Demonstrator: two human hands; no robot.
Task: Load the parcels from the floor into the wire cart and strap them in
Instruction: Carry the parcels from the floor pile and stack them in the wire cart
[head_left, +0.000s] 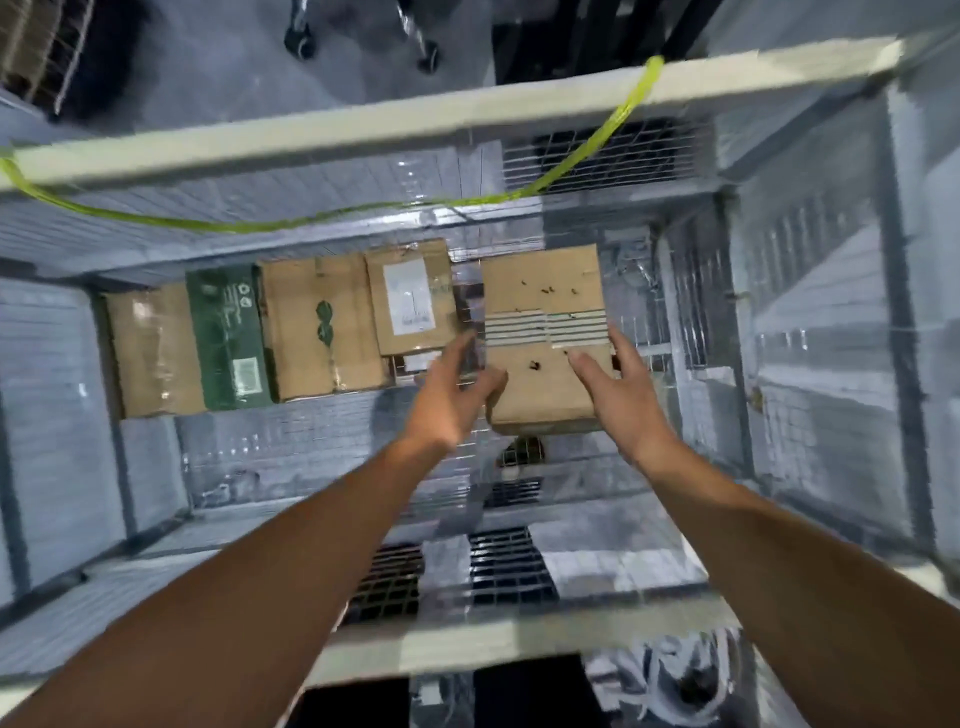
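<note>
I look straight down into the wire cart (363, 135). A cardboard parcel with white stripes (545, 291) lies at the right of its floor. My left hand (452, 400) is at the parcel's left edge with fingers spread. My right hand (623, 395) is at its right edge, index finger over the top face. Neither hand clasps it. To the left stands a row of parcels: a plain brown box (156, 353), a green box (228, 338), a box with a green leaf mark (322, 327) and a box with a white label (410, 296). A yellow-green strap (311, 223) hangs slack from the far rim.
The cart's near rim (467, 644) crosses under my forearms, and mesh walls close in on all sides. Beyond the far rim, castor wheels (298, 44) stand on the grey floor. Another wire basket (47, 52) is at the top left.
</note>
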